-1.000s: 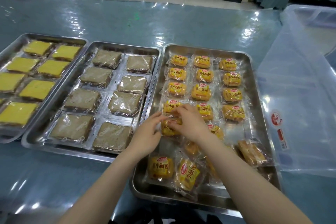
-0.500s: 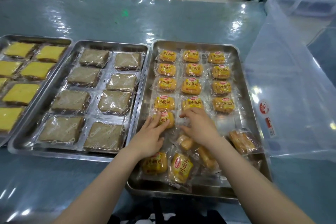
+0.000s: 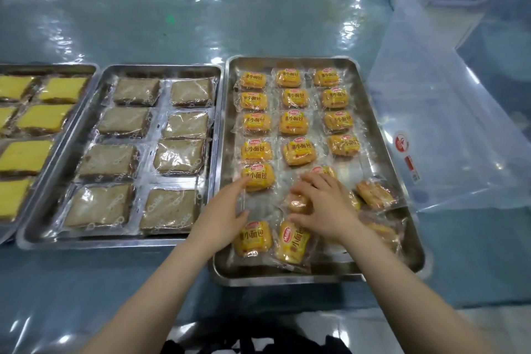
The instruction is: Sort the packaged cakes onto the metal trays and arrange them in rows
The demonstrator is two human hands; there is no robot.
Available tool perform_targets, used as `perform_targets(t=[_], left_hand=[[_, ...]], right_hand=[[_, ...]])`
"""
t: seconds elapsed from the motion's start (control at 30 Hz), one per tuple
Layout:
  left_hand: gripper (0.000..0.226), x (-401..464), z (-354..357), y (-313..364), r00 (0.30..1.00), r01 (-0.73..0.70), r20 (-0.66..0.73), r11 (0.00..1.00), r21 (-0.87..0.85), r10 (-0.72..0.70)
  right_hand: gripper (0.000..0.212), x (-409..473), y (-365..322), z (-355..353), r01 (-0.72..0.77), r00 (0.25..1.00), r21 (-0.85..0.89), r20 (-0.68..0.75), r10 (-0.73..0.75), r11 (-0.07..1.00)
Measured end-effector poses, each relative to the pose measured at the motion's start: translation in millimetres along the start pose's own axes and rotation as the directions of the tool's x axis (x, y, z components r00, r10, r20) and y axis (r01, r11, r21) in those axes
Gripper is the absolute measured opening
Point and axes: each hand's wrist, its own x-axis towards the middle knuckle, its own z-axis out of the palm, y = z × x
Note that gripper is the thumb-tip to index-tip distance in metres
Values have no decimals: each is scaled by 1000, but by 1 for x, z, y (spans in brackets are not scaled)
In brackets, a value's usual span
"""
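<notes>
Three metal trays stand side by side on the blue table (image 3: 115,282). The right tray (image 3: 382,135) holds small yellow-labelled cake packets (image 3: 293,122): thirteen lie in neat rows, five down the left column, four each in the middle and right columns. A fourteenth sits partly hidden behind the right hand, and a loose cluster of about six more lies at the near end, two of them label-up, the rest turned plain side up; the exact count there cannot be told, since the arm covers some. The middle tray (image 3: 218,135) carries eight flat brown cakes (image 3: 181,156) in clear wrap, two columns of four. The left tray (image 3: 86,72) is cut off by the frame edge; seven yellow cakes (image 3: 46,119) show in it. One clear plastic bin (image 3: 431,123) stands just to the right of the trays.

The left hand (image 3: 227,214) lies open, fingers straight, its fingertips (image 3: 245,181) touching the fifth packet (image 3: 258,177) of the left column. The right hand (image 3: 324,207) curls over an unlabelled-side packet (image 3: 297,204), fingers bent round it.

Compared with half a second ago, that fifth packet now lies squarer in its column, and the left hand has slid off to its near left corner. The right hand has drawn back from the fourth row onto the loose packet.
</notes>
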Motion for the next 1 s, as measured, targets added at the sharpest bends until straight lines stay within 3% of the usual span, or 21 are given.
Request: perform_targets(t=[0.1, 0.3, 0.43, 0.63, 0.83, 1.0], left_hand=[[66, -8, 7, 2, 999, -5, 32, 1000, 0, 5], [61, -9, 16, 4, 962, -48, 273, 993, 106, 17], [61, -6, 19, 5, 965, -117, 255, 969, 218, 59], [52, 4, 27, 8, 984, -177, 75, 942, 284, 162], [62, 3, 52, -2, 943, -320, 253, 789, 524, 215], [59, 5, 49, -8, 924, -350, 331, 777, 524, 192]], right_hand=[[75, -13, 3, 10, -35, 999, -15, 32, 35, 999], [73, -31, 11, 18, -84, 995, 15, -45, 84, 996], [66, -41, 16, 20, -108, 993, 8, -51, 108, 994], [61, -45, 14, 17, -155, 984, 113, -69, 164, 981], [61, -44, 11, 15, -174, 983, 135, -29, 179, 976], [46, -42, 9, 10, -213, 973, 178, -46, 224, 961]])
